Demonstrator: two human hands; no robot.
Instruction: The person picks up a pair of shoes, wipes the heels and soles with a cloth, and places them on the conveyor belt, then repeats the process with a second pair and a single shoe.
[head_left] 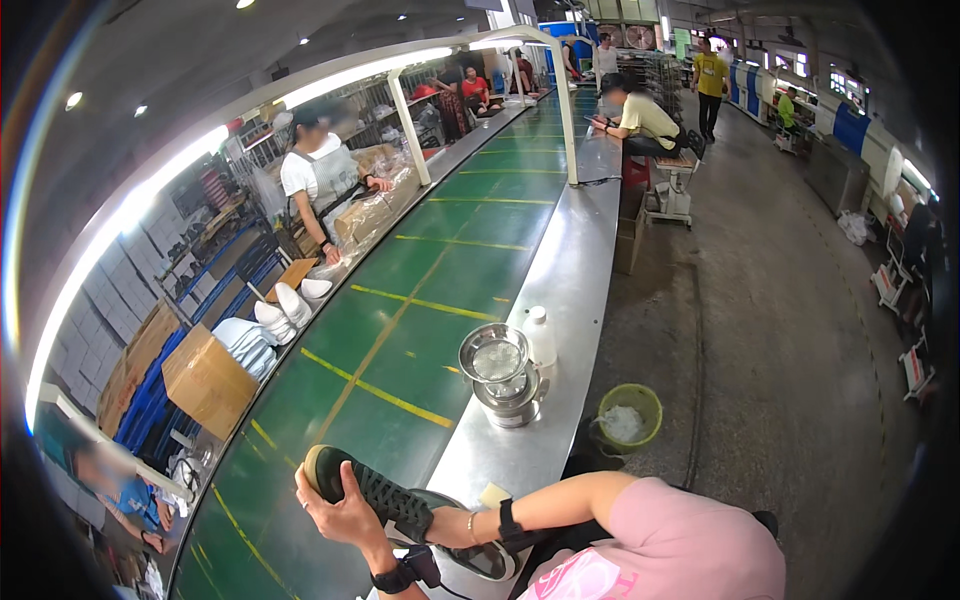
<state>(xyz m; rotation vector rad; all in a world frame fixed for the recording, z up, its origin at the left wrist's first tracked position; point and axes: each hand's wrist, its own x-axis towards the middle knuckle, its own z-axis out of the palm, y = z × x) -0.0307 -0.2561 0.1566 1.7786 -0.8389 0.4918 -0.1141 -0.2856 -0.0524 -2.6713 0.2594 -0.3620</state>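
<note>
A dark lace-up sneaker (385,497) with a pale tan toe edge is raised at the belt's near edge. My left hand (340,512) is closed around its toe end, thumb over the upper and fingers by the sole. At the shoe's ankle end is my right hand (452,524), its fingers hidden, apparently in the shoe's opening. Another dark shoe with a light sole (492,562) lies partly covered below my right wrist. A small pale block (493,496) sits just beyond that wrist.
A green conveyor belt (440,270) with yellow lines runs away from me, bordered by a metal ledge (572,300). On the ledge stand a steel pot with a strainer (505,375) and a white bottle (540,335). A yellow-green bucket (630,418) is on the floor. Co-workers are along both sides.
</note>
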